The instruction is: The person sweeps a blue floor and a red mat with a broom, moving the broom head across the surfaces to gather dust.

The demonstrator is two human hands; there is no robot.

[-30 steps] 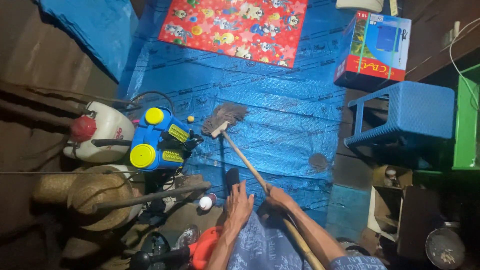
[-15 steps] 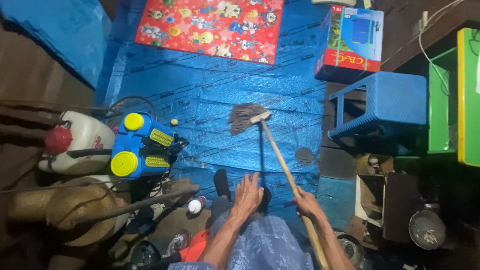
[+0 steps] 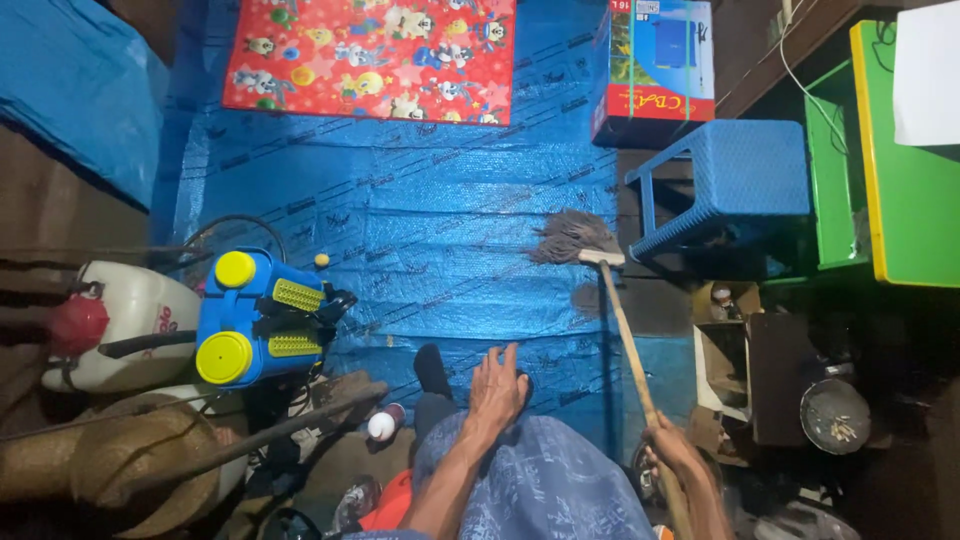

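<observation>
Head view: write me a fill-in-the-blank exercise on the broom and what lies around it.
1. The right hand grips the broom's wooden ____.
2. The broom head rests on a tarp coloured ____.
3. Just right of the broom head stands a blue plastic ____.
4. The left hand is open and holds ____.

Missing words: handle; blue; stool; nothing

The broom (image 3: 612, 300) handle's lower end runs off the bottom edge, past the right hand (image 3: 672, 455). The box (image 3: 655, 70) top is cut off; the tin (image 3: 835, 415) contents are too dim to tell.
</observation>
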